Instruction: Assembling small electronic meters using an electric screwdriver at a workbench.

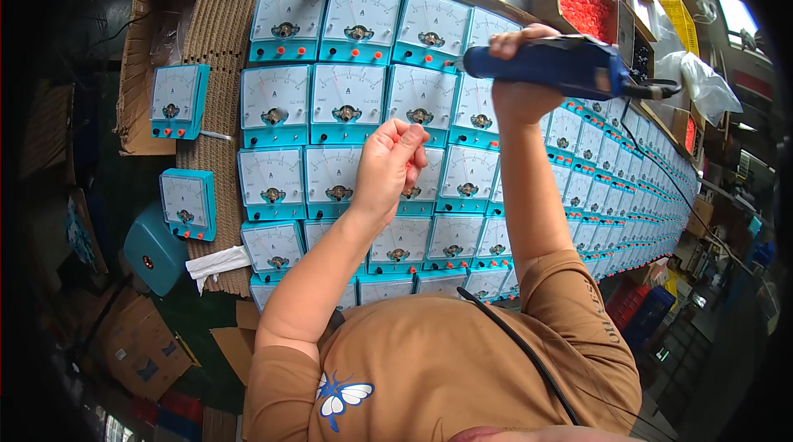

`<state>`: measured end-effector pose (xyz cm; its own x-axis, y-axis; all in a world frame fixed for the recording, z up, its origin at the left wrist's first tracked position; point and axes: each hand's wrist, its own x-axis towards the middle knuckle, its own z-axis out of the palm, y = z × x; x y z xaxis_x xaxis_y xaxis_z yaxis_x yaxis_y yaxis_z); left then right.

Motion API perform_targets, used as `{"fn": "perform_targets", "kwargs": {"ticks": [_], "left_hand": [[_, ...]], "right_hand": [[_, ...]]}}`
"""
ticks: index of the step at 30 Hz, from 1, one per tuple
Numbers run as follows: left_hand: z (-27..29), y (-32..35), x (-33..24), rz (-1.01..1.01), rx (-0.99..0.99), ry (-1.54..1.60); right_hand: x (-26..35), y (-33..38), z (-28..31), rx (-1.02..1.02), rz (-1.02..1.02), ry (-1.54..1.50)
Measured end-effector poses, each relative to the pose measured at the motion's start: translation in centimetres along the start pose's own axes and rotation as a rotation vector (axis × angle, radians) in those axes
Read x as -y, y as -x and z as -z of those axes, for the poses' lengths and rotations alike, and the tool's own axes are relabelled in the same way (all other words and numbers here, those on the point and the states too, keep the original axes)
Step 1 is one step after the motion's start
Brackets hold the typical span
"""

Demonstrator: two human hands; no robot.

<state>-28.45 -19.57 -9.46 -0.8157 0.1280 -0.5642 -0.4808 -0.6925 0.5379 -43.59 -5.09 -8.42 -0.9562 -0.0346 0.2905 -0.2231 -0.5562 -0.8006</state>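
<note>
My right hand (529,91) is wrapped round a blue electric screwdriver (570,68). The tool lies nearly level, its tip pointing left over the upper rows of ammeters. Below and left of it, my left hand (392,163) is closed, thumb against curled fingers; whatever it may hold is hidden. Rows of ammeters with teal cases and white dials cover the bench beneath both hands. Closest to my left fingertips is one ammeter (420,95) in the second row. Another ammeter (429,27) sits left of the screwdriver's tip.
Two ammeters (175,102) stand apart on corrugated cardboard (219,54) at the left. A white cloth (219,264) lies below them, near a teal stool (157,250). At the upper right are a carton of red parts (585,8) and a plastic bag (706,87). A black cord (661,163) trails across the right.
</note>
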Motion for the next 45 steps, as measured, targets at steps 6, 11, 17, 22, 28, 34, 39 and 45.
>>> {"fn": "perform_targets", "kwargs": {"ticks": [6, 11, 17, 22, 28, 34, 39, 45], "left_hand": [[-1.6, -1.3, -0.7, 0.022, -0.051, 0.123], [-4.3, -1.3, -0.3, 0.079, 0.019, 0.081], [-3.1, -2.4, 0.2, 0.034, -0.013, 0.001], [-1.4, -1.4, 0.8, 0.095, 0.060, -0.011], [-1.3, -0.7, 0.7, 0.072, 0.043, -0.014], [-0.9, -0.5, 0.8, 0.042, 0.056, -0.016], [-1.2, -0.3, 0.0, 0.051, 0.081, 0.034], [-1.4, -0.5, -0.2, 0.083, 0.135, 0.144]], "right_hand": [[6.3, 1.3, 0.4, 0.120, -0.242, -0.533], [7.6, 4.0, 1.0, 0.068, -0.276, -0.608], [7.3, 1.7, 3.6, -0.036, 0.079, -0.164], [4.6, 0.1, 5.1, -0.065, 0.130, 0.055], [2.5, 0.1, 5.5, -0.103, 0.090, 0.025], [1.5, 1.3, 3.5, 0.050, 0.030, 0.134], [3.3, -0.5, 6.5, -0.130, 0.053, -0.043], [8.6, 1.9, 3.7, 0.013, -0.184, -0.601]]}}
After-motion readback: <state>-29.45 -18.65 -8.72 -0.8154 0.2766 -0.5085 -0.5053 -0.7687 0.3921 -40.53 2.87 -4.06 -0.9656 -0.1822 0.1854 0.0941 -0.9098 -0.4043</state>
